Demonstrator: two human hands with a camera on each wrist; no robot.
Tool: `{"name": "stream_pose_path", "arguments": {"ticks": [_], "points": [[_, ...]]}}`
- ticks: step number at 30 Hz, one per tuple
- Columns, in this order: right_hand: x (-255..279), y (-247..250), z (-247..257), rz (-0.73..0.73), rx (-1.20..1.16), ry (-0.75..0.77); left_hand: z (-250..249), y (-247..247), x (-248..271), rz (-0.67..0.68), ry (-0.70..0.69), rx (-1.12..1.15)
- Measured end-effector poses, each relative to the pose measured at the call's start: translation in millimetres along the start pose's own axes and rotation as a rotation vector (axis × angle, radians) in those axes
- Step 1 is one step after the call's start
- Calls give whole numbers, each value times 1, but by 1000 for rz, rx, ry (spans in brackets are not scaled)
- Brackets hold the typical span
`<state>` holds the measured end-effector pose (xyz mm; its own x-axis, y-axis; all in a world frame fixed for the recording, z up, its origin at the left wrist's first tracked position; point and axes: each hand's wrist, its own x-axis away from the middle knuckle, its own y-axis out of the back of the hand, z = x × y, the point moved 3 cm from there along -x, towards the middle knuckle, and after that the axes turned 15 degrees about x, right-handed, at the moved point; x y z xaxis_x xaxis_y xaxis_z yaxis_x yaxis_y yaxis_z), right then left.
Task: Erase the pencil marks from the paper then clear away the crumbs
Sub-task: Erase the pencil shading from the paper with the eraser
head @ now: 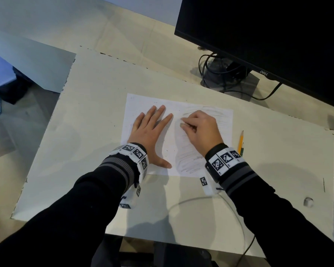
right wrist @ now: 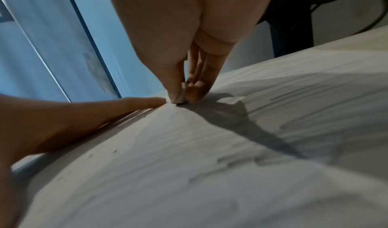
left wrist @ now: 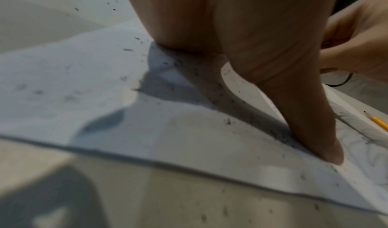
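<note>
Head view: paper (head: 181, 105) lies flat on the white table (head: 85, 132); left hand (head: 150, 132) presses it, fingers straight. Right hand (head: 201, 128) pinches a small eraser (head: 182, 124) against grey pencil marks (head: 191, 160). Left wrist view: dark crumbs (left wrist: 227, 121) scatter over the thin, limp sheet, likely to buckle unless pinned. Right wrist view: eraser stub gripped low, touching paper.

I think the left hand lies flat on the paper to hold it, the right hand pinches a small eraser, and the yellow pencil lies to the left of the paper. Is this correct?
Only the pencil's side is wrong. The head view shows the yellow pencil on the table to the right of the paper, past its right edge. The left hand does lie flat on the paper, and the right hand pinches a small eraser.
</note>
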<state>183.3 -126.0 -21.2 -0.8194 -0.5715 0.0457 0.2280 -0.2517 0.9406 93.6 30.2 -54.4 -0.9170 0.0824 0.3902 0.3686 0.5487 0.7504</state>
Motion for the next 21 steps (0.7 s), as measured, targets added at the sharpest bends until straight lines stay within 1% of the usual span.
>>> {"name": "stream_pose_path", "arguments": {"ticks": [1, 3, 4, 5, 7, 8, 9, 11, 12, 13, 15, 16, 17, 20, 21], "points": [[2, -1, 4, 7, -2, 31, 0, 0, 0, 2, -1, -2], [9, -3, 13, 80, 20, 154, -1, -1, -1, 4, -6, -3], [8, -3, 12, 101, 29, 176, -1, -1, -1, 3, -6, -5], [1, -1, 5, 95, 41, 141, 0, 0, -1, 3, -4, -8], [-14, 6, -11, 16, 47, 25, 1, -1, -1, 6, -3, -10], [-17, 7, -13, -14, 40, 8, 1, -1, -1, 6, -2, -11], [-17, 7, -11, -15, 40, 35, 0, -1, -1, 8, -2, -12], [-10, 3, 1, 52, 51, 157, 0, -1, -1, 9, -5, -11], [-10, 4, 3, 77, 49, 189, 0, -1, -1, 4, -4, -9], [-15, 6, -1, 76, 57, 166, 0, 0, -1, 2, -4, -7], [-29, 11, -14, 12, 60, 55, 0, 0, -1, 2, -1, -9], [-33, 13, -16, -11, 53, 23, 0, 1, -1, 1, 2, -13], [-33, 12, -13, -11, 50, 25, -1, 1, -1, 4, 6, -14], [-23, 7, 3, 30, 60, 152, -2, 1, -1, 4, 7, 0], [-26, 8, 0, 31, 61, 138, -2, 2, 0, 3, 8, 5]]}}
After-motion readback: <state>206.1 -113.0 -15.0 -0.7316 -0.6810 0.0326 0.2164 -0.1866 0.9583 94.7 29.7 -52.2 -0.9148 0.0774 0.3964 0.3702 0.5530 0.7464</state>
